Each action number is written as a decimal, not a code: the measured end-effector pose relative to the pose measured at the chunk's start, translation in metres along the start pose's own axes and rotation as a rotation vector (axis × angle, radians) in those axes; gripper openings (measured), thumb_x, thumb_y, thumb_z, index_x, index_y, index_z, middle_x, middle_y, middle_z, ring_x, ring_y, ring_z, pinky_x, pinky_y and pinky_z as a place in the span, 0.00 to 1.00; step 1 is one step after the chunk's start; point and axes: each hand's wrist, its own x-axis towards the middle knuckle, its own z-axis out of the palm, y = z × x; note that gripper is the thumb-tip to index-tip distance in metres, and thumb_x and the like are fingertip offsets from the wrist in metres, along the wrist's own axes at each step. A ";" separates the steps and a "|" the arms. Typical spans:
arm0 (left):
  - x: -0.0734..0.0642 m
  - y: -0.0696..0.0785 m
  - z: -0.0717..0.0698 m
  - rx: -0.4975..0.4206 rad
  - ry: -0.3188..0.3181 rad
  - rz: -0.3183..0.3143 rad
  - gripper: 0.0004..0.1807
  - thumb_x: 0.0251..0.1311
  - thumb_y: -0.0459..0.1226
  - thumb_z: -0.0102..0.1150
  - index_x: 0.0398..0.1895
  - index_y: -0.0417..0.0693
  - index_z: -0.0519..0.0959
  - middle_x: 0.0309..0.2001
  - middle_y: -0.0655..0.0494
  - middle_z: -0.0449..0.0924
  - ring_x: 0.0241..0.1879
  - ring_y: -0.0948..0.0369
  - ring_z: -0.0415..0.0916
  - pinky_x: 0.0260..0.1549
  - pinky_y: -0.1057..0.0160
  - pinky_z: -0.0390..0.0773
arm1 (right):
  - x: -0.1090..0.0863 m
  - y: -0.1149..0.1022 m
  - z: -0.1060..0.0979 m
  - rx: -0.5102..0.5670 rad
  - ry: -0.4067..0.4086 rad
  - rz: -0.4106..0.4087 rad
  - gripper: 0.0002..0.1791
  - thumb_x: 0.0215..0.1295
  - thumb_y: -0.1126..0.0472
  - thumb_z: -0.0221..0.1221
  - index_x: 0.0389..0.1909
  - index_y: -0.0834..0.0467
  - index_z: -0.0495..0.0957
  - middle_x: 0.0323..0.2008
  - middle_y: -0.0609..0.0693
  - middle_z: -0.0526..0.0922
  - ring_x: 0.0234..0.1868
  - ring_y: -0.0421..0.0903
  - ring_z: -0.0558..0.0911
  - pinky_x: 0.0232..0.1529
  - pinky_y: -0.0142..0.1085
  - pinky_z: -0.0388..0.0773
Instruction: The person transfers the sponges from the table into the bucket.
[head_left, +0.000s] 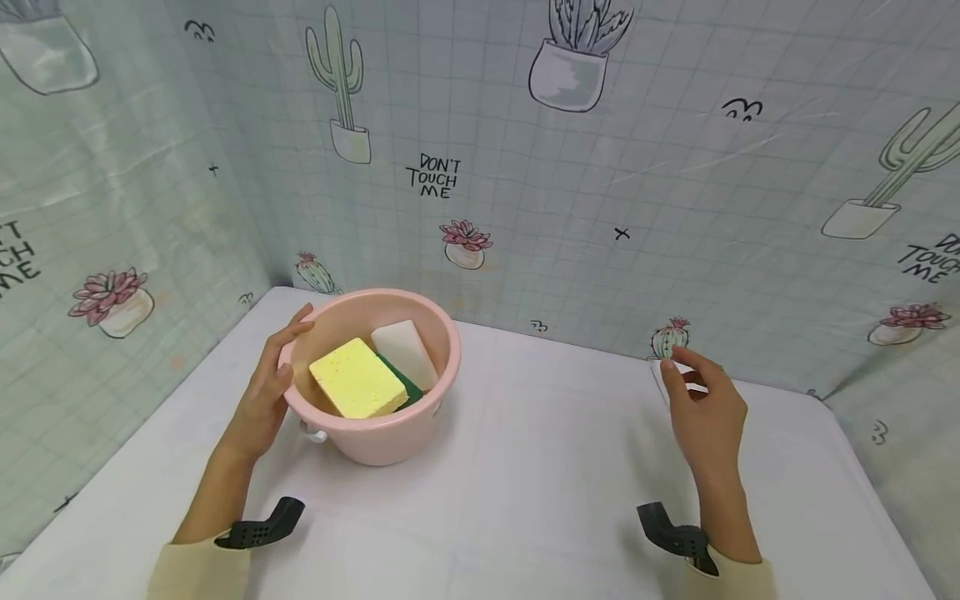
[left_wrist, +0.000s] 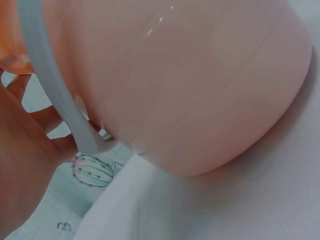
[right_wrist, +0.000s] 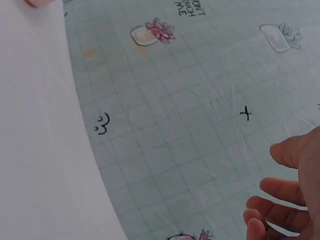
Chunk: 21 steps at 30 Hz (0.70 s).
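Observation:
A pink bucket [head_left: 382,437] stands upright on the left of the white table. My left hand [head_left: 258,400] grips its rim at the left side, and the bucket's pale handle [left_wrist: 50,85] hangs in front of the fingers in the left wrist view. Inside lie a yellow sponge [head_left: 358,379], a white sponge-like block [head_left: 407,352] and a dark green piece [head_left: 405,385], partly hidden under the yellow one. Far to the right, my right hand [head_left: 705,408] is raised near the back edge of the table. Its thumb and fingers are apart in the right wrist view, with nothing between them.
The white table [head_left: 540,467] runs back to a wall covering [head_left: 525,208] printed with cacti and words. That covering also closes off the left and right sides. A black wrist mount [head_left: 262,529] sits on the left wrist, another mount [head_left: 675,537] on the right.

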 end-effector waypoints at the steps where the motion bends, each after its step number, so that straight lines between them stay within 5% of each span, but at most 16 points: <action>1: 0.000 0.000 0.000 0.002 -0.001 -0.001 0.29 0.67 0.44 0.37 0.72 0.52 0.56 0.76 0.61 0.41 0.73 0.56 0.41 0.63 0.64 0.60 | 0.001 0.003 -0.002 -0.005 0.003 0.031 0.20 0.68 0.54 0.56 0.57 0.57 0.78 0.52 0.56 0.79 0.41 0.36 0.72 0.37 0.26 0.67; 6: 0.000 0.000 0.001 0.001 0.004 -0.005 0.29 0.66 0.43 0.38 0.72 0.51 0.56 0.76 0.61 0.41 0.73 0.56 0.41 0.60 0.69 0.61 | 0.003 0.013 -0.009 -0.038 0.015 0.149 0.22 0.69 0.49 0.53 0.60 0.55 0.76 0.55 0.52 0.78 0.44 0.35 0.71 0.39 0.24 0.67; 12: 0.000 0.000 0.001 -0.018 0.008 0.002 0.29 0.66 0.43 0.38 0.71 0.51 0.57 0.76 0.60 0.41 0.73 0.56 0.40 0.57 0.73 0.64 | 0.006 0.035 -0.015 -0.054 0.059 0.191 0.23 0.69 0.50 0.54 0.60 0.56 0.75 0.56 0.55 0.77 0.48 0.45 0.74 0.39 0.29 0.68; 21: 0.001 -0.002 0.002 -0.051 -0.002 0.017 0.29 0.67 0.43 0.39 0.72 0.52 0.56 0.76 0.58 0.41 0.73 0.55 0.41 0.58 0.73 0.63 | 0.018 0.159 0.002 -0.159 0.082 0.303 0.30 0.61 0.34 0.54 0.63 0.41 0.72 0.61 0.47 0.72 0.52 0.50 0.73 0.26 0.31 0.70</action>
